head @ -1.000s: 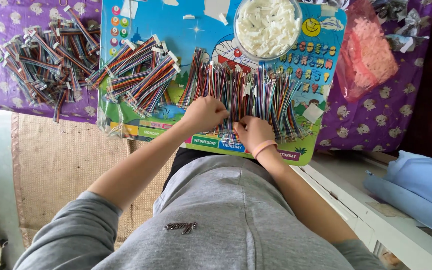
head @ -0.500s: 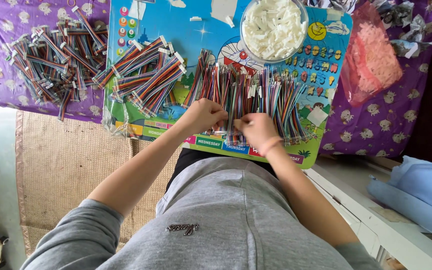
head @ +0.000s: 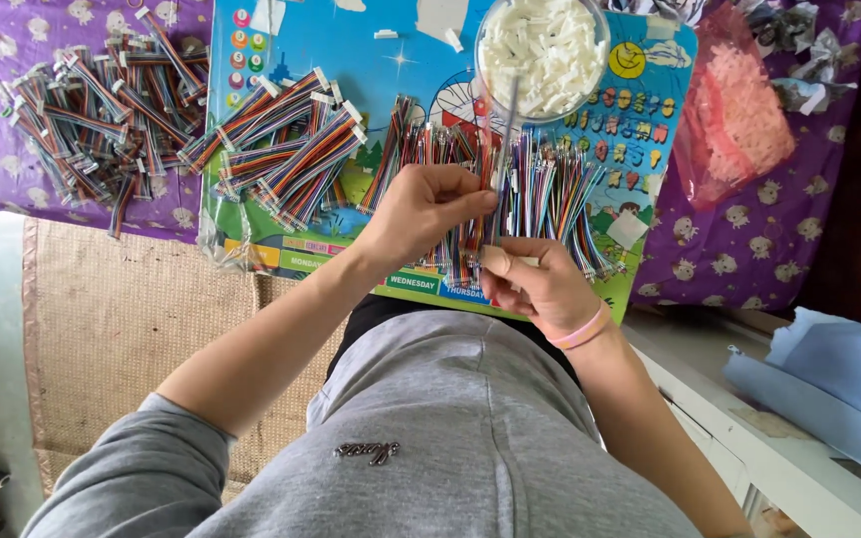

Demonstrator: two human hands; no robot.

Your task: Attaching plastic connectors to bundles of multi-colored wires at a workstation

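Note:
My left hand (head: 426, 212) is closed around a thin bundle of coloured wires (head: 502, 139) that stands up from it toward a round bowl of small white connectors (head: 542, 50). My right hand (head: 535, 282) sits just below and to the right, fingers curled, pinching the lower end of the same wires. Both hands hover over a loose pile of multicoloured ribbon wires (head: 550, 194) lying on a blue cartoon board (head: 281, 40).
Finished wire bundles with white ends (head: 286, 149) lie left on the board, and a bigger heap (head: 97, 115) rests on the purple cloth. A pink bag of small parts (head: 739, 115) is at right. A woven mat (head: 132, 329) and a white ledge (head: 769, 438) flank my lap.
My hands lifted off the wire pile and drew apart, the left one raising a thin bundle upright. The view shifted slightly.

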